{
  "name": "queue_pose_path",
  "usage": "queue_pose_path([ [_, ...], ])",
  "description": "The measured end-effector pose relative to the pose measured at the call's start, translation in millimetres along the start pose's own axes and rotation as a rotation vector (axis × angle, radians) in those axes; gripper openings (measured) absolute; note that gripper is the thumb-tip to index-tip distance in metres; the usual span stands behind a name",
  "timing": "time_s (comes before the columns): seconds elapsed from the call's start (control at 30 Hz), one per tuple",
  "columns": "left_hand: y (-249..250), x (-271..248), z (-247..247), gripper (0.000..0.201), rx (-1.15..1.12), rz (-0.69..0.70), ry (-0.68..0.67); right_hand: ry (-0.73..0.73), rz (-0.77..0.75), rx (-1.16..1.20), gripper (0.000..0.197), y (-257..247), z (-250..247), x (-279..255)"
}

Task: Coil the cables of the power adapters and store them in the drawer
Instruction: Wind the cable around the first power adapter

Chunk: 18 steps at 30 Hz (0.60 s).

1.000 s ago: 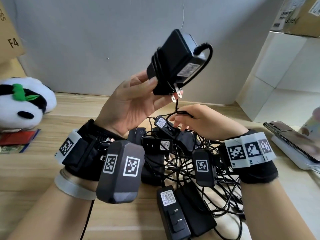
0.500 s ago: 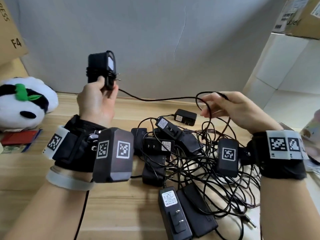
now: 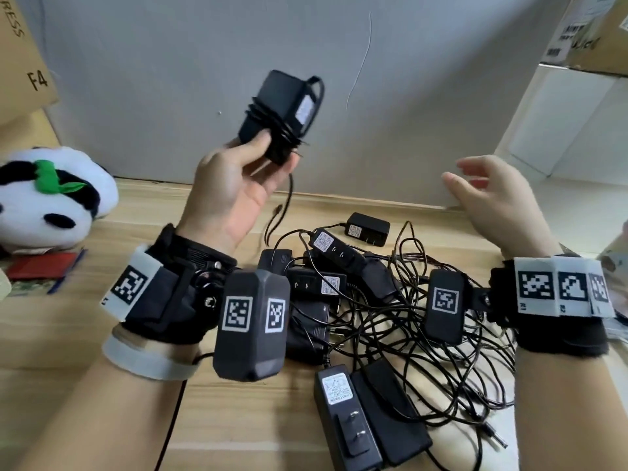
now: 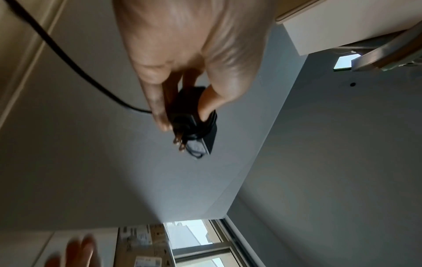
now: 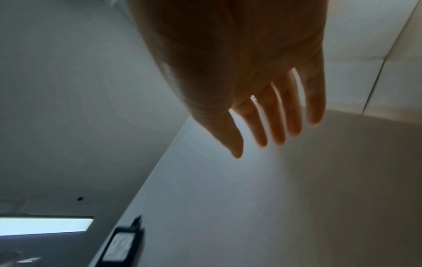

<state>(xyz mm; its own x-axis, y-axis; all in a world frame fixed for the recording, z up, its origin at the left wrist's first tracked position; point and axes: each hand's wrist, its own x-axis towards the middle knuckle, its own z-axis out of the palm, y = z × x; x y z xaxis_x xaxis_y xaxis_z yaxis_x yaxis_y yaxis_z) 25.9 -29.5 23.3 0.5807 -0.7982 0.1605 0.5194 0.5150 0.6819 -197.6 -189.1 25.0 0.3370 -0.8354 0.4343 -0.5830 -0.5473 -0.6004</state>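
Observation:
My left hand (image 3: pixel 238 185) holds a black power adapter (image 3: pixel 278 113) up in front of the grey wall, thumb and fingers pinching its lower end. Its cable is wound around the body, and a short loose tail with the plug tip (image 3: pixel 277 210) hangs below. The left wrist view shows the same adapter (image 4: pixel 196 126) between my fingertips. My right hand (image 3: pixel 486 188) hovers to the right with fingers straight and spread, holding nothing; its fingers (image 5: pixel 274 119) are clear in the right wrist view. Several more black adapters and a tangle of cables (image 3: pixel 390 317) lie on the wooden table (image 3: pixel 68 334).
A plush panda (image 3: pixel 47 198) sits at the left on red papers. Cardboard boxes stand at upper left (image 3: pixel 20 52) and upper right (image 3: pixel 591 28). A white box (image 3: pixel 571 130) stands at the right. No drawer is in view.
My left hand has brought the adapter back toward the middle and tilted it. My right hand has let go of the cable, which now is wound on except for a short tail.

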Motion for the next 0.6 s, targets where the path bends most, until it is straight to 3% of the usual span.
queue_pose_path([
  [0.1,-6.8,-11.3,14.1,0.04,0.023,-0.111,-0.168,-0.252,-0.196,0.275,0.027,-26.2,8.6,-13.6],
  [0.2,-16.0,-19.1,25.8,0.035,0.001,-0.159,-0.238,-0.578,-0.327,0.395,0.048,-48.8,20.1,-27.2],
  [0.3,-18.0,-22.1,29.7,0.031,0.033,-0.138,-0.259,-0.837,-0.362,0.543,0.045,-58.8,33.3,-38.1],
  [0.37,-15.2,-20.1,27.4,0.037,0.084,-0.081,-0.204,-0.835,-0.324,0.626,0.037,-60.3,33.7,-39.3],
  [0.5,-10.1,-9.4,15.4,0.033,0.14,0.035,-0.037,-0.688,-0.207,0.768,0.018,-56.1,22.1,-32.6],
  [0.6,-12.2,-4.6,8.8,0.026,0.239,0.1,0.046,-0.597,-0.198,0.739,0.021,-51.8,12.8,-28.5],
])
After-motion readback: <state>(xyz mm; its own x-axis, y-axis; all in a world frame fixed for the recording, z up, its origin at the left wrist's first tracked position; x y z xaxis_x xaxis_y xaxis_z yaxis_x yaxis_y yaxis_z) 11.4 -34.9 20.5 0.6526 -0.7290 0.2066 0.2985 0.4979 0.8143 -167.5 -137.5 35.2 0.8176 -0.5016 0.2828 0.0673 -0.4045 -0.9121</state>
